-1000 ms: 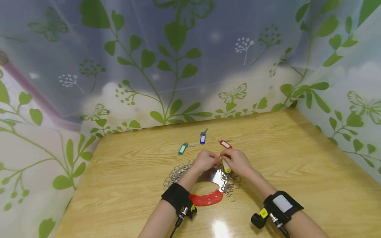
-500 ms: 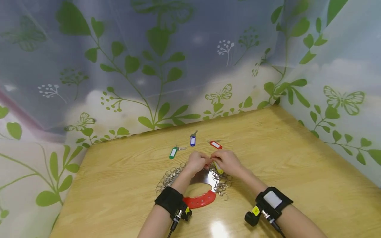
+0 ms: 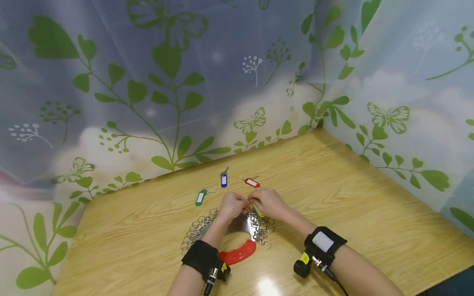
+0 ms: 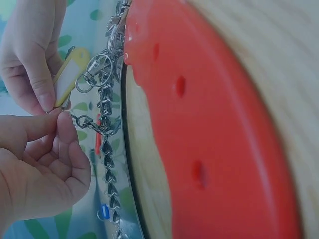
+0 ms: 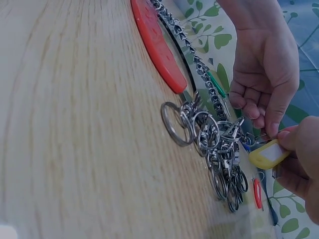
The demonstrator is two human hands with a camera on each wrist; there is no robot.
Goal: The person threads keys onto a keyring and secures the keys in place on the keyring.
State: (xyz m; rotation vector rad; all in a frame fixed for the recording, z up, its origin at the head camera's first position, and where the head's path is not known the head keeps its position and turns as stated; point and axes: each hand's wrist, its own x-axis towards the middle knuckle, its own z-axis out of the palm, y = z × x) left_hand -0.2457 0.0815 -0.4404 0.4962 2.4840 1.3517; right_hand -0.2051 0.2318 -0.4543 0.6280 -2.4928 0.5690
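The yellow key tag (image 5: 268, 154) is pinched in the right hand (image 3: 268, 202), while the left hand (image 3: 230, 205) pinches its ring (image 4: 82, 120) over the chain pile (image 3: 196, 230). Three tags (image 3: 224, 180) lie finished on the surface (image 3: 333, 193); this one seems unfinished.

Four key tags in all: one green tag (image 3: 200, 197), one blue tag (image 3: 224, 180) and one red tag (image 3: 252, 182) lying on the one desk (image 3: 370, 205), plus one yellow tag (image 3: 259, 212) up between the two hands, left hand (image 3: 231, 205) and right hand (image 3: 268, 202). One red-rimmed plate (image 3: 237, 254). Metal key rings (image 3: 196, 230) are heaped there, too tangled to count.
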